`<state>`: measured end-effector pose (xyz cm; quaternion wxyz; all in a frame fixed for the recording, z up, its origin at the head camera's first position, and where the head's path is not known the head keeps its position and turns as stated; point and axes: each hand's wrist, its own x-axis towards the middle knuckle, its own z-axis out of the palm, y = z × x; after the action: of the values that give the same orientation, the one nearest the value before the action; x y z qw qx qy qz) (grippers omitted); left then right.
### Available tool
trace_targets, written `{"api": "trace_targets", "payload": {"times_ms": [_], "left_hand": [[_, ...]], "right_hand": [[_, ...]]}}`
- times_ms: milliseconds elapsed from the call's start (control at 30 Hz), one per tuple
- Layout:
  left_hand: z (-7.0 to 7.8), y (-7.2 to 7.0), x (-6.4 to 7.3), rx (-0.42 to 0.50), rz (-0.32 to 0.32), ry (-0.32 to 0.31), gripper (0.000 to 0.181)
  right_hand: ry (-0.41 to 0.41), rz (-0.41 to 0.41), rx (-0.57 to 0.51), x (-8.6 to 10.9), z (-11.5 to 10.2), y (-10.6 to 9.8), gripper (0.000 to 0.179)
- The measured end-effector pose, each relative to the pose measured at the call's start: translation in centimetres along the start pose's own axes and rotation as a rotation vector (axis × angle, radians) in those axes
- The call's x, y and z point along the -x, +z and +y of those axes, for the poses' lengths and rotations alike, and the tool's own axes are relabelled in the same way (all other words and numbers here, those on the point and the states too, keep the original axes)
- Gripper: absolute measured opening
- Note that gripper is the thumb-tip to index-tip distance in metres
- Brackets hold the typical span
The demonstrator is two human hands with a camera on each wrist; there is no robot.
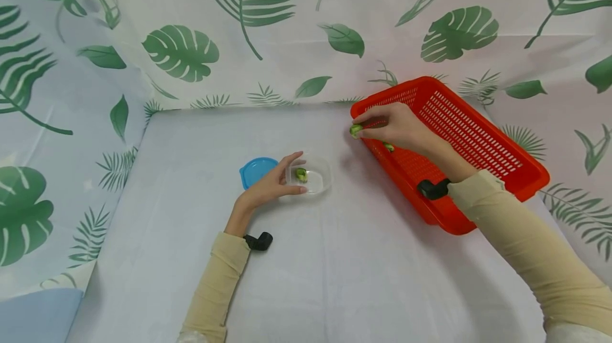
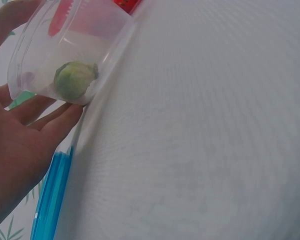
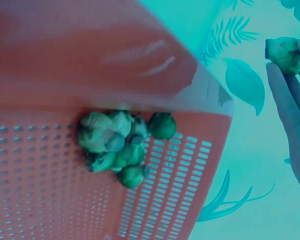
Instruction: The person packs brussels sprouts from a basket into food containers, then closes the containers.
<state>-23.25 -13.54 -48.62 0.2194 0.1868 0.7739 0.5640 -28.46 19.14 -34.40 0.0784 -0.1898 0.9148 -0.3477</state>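
Fingers (image 1: 374,111) around sprout (image 1: 355,130), perhaps beyond basket rim (image 1: 401,174)

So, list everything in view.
Plastic basket: one, red, right
Brussels sprouts: several, green, in basket
Plastic container: one, clear, centre
Brussels sprout: one, green, in container
Held Brussels sprout: one, green, right hand
Lid: one, blue, left of container
Tablecloth: one, white, underneath
Leaf-print backdrop: count unclear, white-green, behind
Unidentified item: one, light-blue, bottom-left
Wrist cameras: two, black, wrists
Sleeves: two, beige, forearms
Left hand: one, on container
Right hand: one, by basket
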Motion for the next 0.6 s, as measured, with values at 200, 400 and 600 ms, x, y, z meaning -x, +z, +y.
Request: {"api": "trace_targets", "payload": {"times_ms": [200, 400, 600], "left_hand": [[0.0, -0.1, 0.0, -0.005, 0.001, 0.006, 0.093], [0.1, 0.0, 0.0, -0.020, 0.004, -0.011, 0.095], [0.1, -0.1, 0.0, -0.022, 0.003, -0.003, 0.094]], "right_hand": [[-0.021, -0.043, 0.022, -0.1, -0.7, 0.5, 0.030], [-0.088, -0.074, 0.049, -0.2, -1.3, 1.3, 0.030], [-0.117, -0.108, 0.004, -0.4, -1.8, 2.3, 0.028]]}}
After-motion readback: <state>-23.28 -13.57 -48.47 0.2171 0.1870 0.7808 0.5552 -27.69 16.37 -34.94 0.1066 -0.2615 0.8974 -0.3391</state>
